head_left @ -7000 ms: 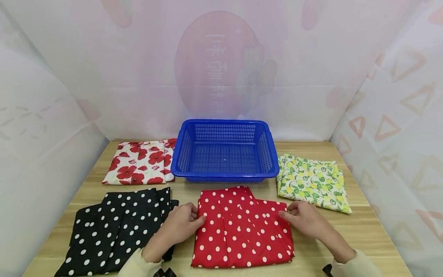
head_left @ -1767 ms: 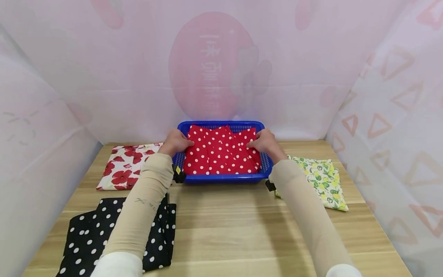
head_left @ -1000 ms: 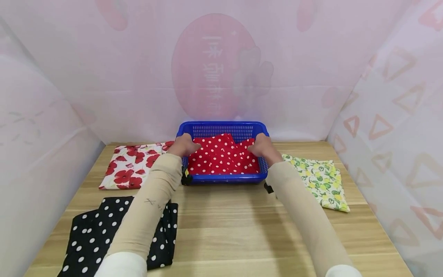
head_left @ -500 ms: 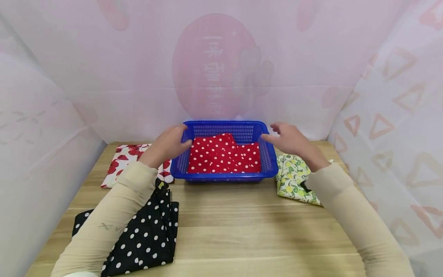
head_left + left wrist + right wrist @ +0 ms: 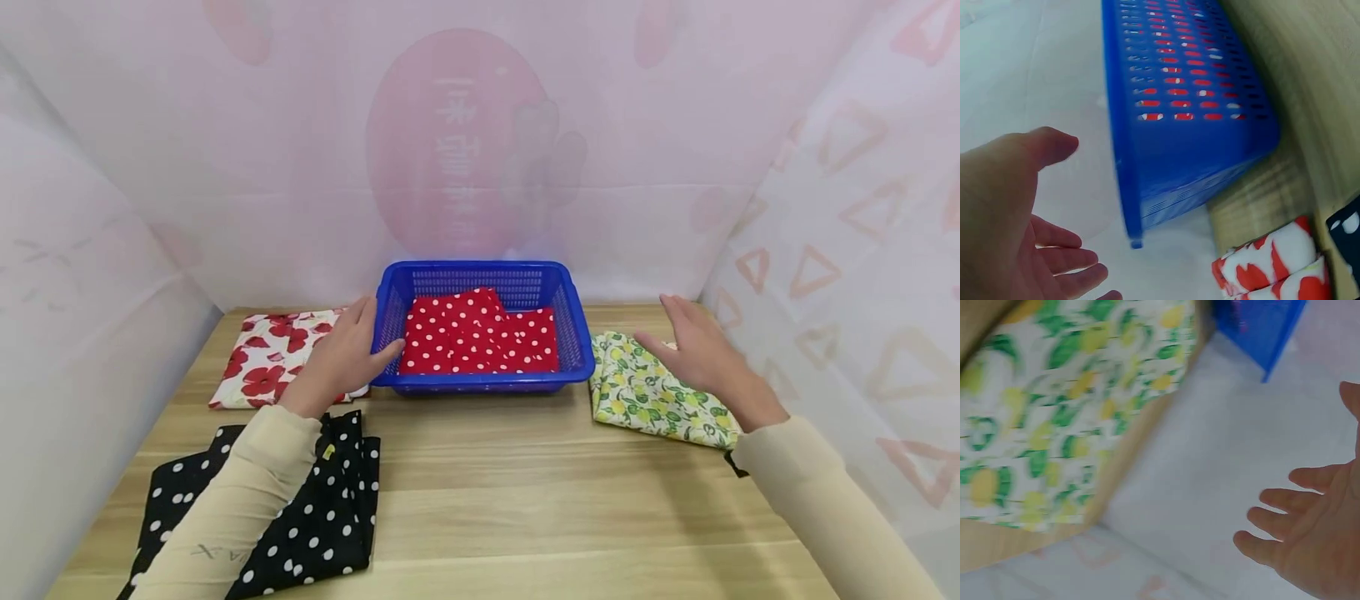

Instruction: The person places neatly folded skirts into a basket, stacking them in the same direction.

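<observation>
A folded red cloth with white dots [image 5: 480, 337] lies inside the blue plastic basket [image 5: 483, 379], its corners within the walls. My left hand [image 5: 339, 354] holds nothing; its fingers are extended beside the basket's left rim, over the folded red-flower cloth [image 5: 262, 367]. In the left wrist view, thumb and fingers of that hand [image 5: 1029, 219] are spread apart near the basket wall [image 5: 1179, 119]. Over the folded lemon-print cloth [image 5: 648, 392] hovers my right hand [image 5: 701, 350], fingers extended and nothing in them. The right wrist view shows this hand [image 5: 1316, 519] apart from the lemon-print cloth [image 5: 1054, 419].
A folded black cloth with white dots [image 5: 330, 517] lies at the front left, partly covered by my left sleeve. The wooden table [image 5: 510, 483] is bounded by printed white sheets at the back [image 5: 645, 242] and on both sides.
Both hands carried the red dotted cloth from the table front into the basket and let it go. They have since drawn apart, the right one moving over the lemon-print cloth.
</observation>
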`<state>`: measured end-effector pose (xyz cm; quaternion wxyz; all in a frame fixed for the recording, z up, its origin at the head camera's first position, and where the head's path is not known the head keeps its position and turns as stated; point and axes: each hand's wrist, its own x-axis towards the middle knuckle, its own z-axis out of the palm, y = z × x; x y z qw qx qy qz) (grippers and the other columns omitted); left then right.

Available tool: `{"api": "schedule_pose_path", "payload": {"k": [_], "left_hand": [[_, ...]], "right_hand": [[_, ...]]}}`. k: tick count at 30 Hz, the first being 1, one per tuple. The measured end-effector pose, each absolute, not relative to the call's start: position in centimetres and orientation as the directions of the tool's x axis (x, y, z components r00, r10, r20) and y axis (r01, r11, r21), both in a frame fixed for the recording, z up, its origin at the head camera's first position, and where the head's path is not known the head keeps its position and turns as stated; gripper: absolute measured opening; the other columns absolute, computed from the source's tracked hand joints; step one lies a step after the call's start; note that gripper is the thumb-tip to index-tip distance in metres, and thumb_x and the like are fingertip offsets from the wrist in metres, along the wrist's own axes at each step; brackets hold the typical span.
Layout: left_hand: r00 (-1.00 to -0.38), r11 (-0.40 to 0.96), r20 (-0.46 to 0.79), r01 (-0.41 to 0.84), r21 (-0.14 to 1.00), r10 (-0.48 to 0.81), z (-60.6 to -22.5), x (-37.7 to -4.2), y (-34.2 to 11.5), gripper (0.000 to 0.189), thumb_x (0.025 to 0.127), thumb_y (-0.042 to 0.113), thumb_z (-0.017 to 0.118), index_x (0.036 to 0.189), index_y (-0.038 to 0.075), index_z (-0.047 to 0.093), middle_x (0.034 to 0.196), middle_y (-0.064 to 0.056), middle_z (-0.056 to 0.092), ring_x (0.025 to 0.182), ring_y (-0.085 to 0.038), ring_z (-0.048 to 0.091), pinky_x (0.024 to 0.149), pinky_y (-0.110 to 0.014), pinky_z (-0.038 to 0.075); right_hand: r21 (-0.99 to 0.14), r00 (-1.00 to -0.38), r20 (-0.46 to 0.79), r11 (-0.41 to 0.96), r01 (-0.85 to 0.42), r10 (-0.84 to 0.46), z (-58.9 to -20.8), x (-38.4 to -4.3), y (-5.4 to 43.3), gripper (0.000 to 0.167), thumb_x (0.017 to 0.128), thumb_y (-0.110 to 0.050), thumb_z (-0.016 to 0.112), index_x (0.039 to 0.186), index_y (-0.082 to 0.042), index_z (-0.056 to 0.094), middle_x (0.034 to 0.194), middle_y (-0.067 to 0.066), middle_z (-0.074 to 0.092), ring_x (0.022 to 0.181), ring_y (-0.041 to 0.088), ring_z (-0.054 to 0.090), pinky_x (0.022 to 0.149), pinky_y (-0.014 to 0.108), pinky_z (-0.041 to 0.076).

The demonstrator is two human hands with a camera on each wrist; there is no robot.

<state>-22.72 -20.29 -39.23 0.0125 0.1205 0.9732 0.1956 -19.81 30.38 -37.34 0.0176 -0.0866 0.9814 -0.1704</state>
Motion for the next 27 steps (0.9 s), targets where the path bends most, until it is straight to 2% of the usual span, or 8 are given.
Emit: {"api": "schedule_pose_path", "payload": {"k": [5,8,12,16,22,27], "left_hand": [[-0.972,0.879,0.032,0.224,0.421,0.232,-41.0,-22.7,-20.0,0.101,0.101,0.053,0.06,0.169,0.003,0.004,0.174,-0.026,0.016,0.159,-0.047,0.024,0.124,-0.069,0.032],[-0.972,0.886,0.017,0.222,0.408,0.236,-41.7,-22.8,-19.7,0.104,0.101,0.057,0.056,0.168,0.0,0.001,0.176,-0.026,0.008,0.162,-0.048,0.016,0.127,-0.067,0.025],[-0.972,0.901,-0.002,0.218,0.376,0.236,-42.5,-22.8,-19.4,0.105,0.101,0.06,0.054,0.167,-0.004,0.003,0.177,-0.027,0.002,0.164,-0.048,0.01,0.13,-0.064,0.02],[-0.971,0.917,0.008,0.23,0.326,0.24,-43.2,-22.7,-19.2,0.106,0.1,0.061,0.053,0.166,-0.008,0.006,0.176,-0.027,-0.001,0.164,-0.049,0.007,0.131,-0.063,0.017],[-0.972,0.94,0.014,0.228,0.255,0.233,-43.8,-22.6,-18.9,0.107,0.1,0.065,0.049,0.166,-0.008,0.007,0.176,-0.027,-0.001,0.163,-0.05,0.007,0.132,-0.064,0.014],[-0.975,0.953,-0.003,0.218,0.21,0.223,-43.5,-22.6,-18.6,0.106,0.1,0.067,0.046,0.166,-0.007,0.008,0.176,-0.027,0.002,0.164,-0.047,0.006,0.132,-0.064,0.013]], "right_hand": [[-0.248,-0.985,0.076,0.954,-0.168,-0.154,-41.2,-19.6,32.8,0.094,0.106,-0.06,0.05,0.166,0.005,0.016,0.17,0.034,0.021,0.156,0.057,0.02,0.124,0.074,0.02],[-0.229,-0.993,0.035,0.967,-0.115,-0.11,-43.1,-19.4,33.9,0.096,0.105,-0.065,0.046,0.167,0.002,0.015,0.169,0.037,0.019,0.155,0.06,0.018,0.119,0.08,0.019],[-0.213,-0.997,-0.061,0.977,-0.033,-0.047,-45.2,-19.1,35.2,0.101,0.104,-0.072,0.04,0.168,-0.001,0.009,0.168,0.042,0.012,0.152,0.066,0.013,0.116,0.085,0.016],[-0.224,-0.994,-0.109,0.974,0.018,-0.007,-46.8,-19.0,36.3,0.104,0.103,-0.074,0.04,0.168,0.0,0.006,0.166,0.045,0.008,0.151,0.07,0.008,0.116,0.085,0.013],[-0.289,-0.981,-0.191,0.954,0.084,0.028,-48.4,-18.8,37.6,0.11,0.1,-0.08,0.036,0.169,-0.004,-0.004,0.168,0.043,-0.008,0.152,0.069,-0.006,0.111,0.09,0.006],[-0.319,-0.976,-0.217,0.944,0.089,0.019,-49.5,-18.8,37.9,0.11,0.101,-0.08,0.035,0.168,-0.005,-0.008,0.168,0.043,-0.013,0.152,0.069,-0.006,0.107,0.091,0.012]]}}
